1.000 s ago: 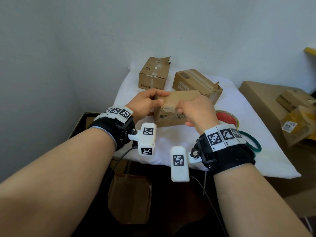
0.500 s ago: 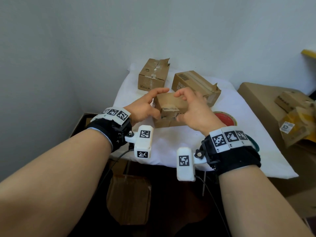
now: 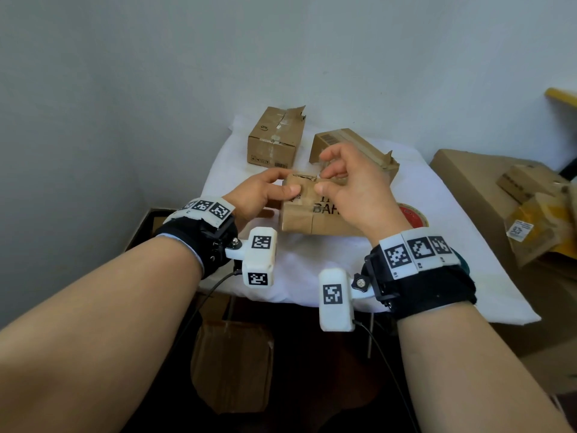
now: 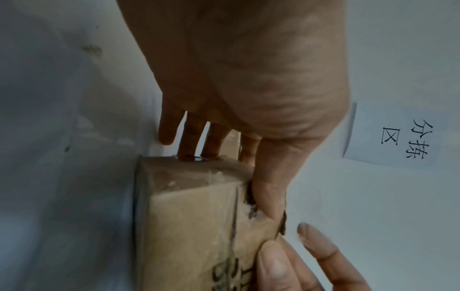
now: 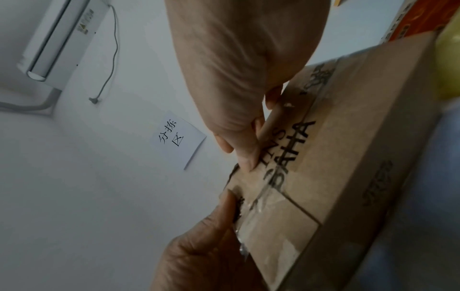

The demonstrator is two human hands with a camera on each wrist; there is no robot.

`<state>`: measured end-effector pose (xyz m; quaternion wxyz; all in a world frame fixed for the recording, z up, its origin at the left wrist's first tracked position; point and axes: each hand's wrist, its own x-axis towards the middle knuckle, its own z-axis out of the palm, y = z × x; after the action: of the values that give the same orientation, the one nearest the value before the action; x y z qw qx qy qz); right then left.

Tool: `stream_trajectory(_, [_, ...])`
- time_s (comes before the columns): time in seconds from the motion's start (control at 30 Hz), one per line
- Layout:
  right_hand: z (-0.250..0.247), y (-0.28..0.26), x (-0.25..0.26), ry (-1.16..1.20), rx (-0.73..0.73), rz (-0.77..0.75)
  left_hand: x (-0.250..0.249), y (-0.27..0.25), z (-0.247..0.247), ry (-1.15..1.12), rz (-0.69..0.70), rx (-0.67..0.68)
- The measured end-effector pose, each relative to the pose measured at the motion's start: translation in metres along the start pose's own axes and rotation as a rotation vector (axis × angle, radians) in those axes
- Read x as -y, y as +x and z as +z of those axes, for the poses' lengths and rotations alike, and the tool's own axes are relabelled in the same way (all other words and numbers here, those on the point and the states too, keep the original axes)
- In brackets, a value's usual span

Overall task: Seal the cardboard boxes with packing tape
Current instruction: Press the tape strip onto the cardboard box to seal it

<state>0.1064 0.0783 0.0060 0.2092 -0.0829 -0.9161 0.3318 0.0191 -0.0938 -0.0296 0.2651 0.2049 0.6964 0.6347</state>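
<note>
A bench (image 3: 312, 276) draped in white cloth is carrying three cardboard boxes: the printed box (image 3: 315, 218) nearest, a torn-flap box (image 3: 274, 139) behind it, a barcoded box (image 3: 371, 148) beside that. A tape roll (image 3: 413, 215) is lying right of the printed box.
</note>
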Motion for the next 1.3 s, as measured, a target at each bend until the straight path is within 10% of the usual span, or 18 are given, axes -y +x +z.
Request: stream_trajectory(1.3, [0.002,0.004,-0.006,0.225,0.070,0.099,-0.004,0.001,0.005,-0.043,0.115,0.052])
